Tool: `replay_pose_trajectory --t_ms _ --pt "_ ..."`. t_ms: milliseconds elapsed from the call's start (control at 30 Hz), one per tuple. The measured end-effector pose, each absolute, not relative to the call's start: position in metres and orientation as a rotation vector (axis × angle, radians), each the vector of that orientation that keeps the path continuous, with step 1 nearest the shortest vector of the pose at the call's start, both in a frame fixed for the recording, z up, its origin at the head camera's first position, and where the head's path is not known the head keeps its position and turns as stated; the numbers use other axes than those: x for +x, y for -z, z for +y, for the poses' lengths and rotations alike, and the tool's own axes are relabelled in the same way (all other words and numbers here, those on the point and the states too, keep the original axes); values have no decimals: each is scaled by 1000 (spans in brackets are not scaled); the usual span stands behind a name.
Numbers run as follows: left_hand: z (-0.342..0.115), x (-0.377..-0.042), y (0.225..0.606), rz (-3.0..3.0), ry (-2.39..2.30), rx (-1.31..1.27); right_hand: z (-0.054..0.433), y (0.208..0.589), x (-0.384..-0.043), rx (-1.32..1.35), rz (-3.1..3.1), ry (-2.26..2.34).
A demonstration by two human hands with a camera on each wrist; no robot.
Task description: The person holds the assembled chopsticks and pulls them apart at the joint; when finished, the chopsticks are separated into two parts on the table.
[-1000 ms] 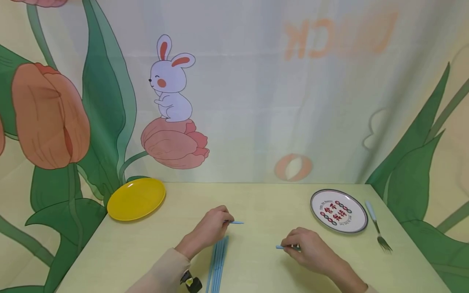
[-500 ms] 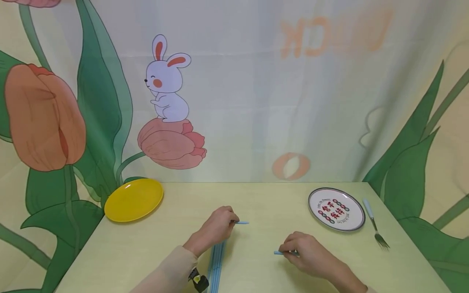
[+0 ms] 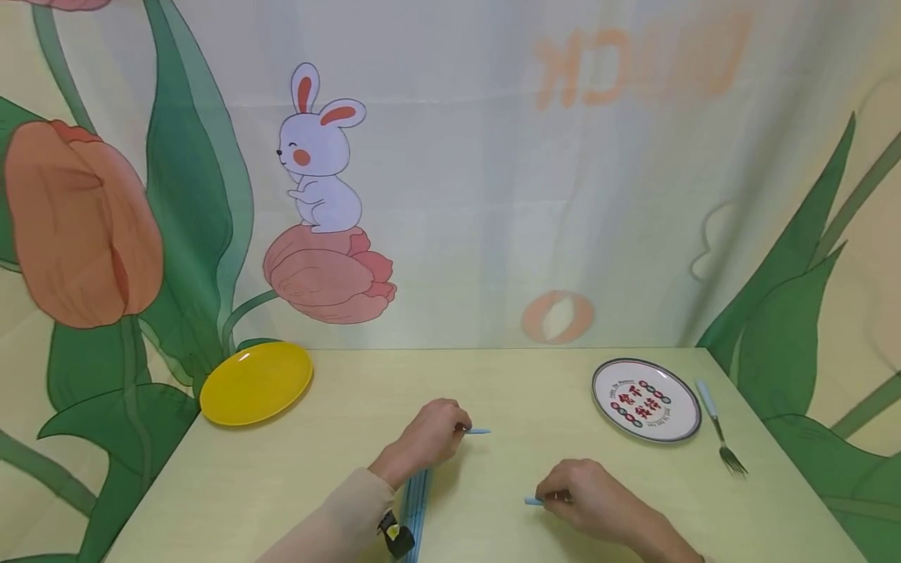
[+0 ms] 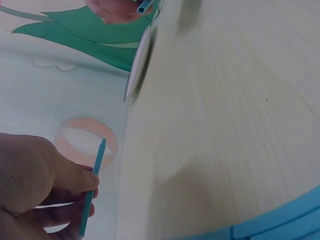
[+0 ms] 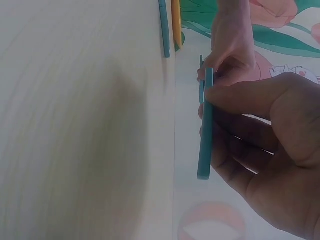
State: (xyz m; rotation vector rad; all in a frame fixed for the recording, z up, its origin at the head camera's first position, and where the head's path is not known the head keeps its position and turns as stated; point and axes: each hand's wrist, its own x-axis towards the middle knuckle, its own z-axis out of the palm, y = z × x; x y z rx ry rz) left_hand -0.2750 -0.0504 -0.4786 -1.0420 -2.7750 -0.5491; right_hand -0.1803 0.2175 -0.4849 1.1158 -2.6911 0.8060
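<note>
My left hand [image 3: 432, 434] pinches a short, thin blue stick [image 3: 480, 431] above the table; in the left wrist view, the stick [image 4: 95, 185] narrows at its upper end. Lower and to the right, my right hand [image 3: 594, 496] pinches a second blue stick [image 3: 533, 501], flat and blunt-ended in the right wrist view [image 5: 206, 130]. A gap separates the two sticks. Several long blue sticks [image 3: 417, 500] lie side by side on the table under my left forearm, which hides part of them.
A yellow plate [image 3: 256, 383] stands at the table's back left. At the back right is a white plate [image 3: 665, 418] with a dark rim and red print, with a blue-handled fork [image 3: 719, 434] beside it. A printed curtain [image 3: 479, 195] hangs behind the table [image 3: 352, 391].
My left hand has moved rightward with its stick, and my right hand has come slightly nearer to me with the other. Both still pinch their sticks. The view has shifted slightly.
</note>
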Motion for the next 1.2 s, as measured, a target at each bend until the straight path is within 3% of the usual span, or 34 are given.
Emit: replay_pose_trajectory --t_ms 600,1200 --pt "-30 -275 493 -2880 541 -1006 217 497 -181 1246 -2702 -753" --pt "-27 -274 506 -2881 486 -1034 212 498 -175 1121 -2941 -974"
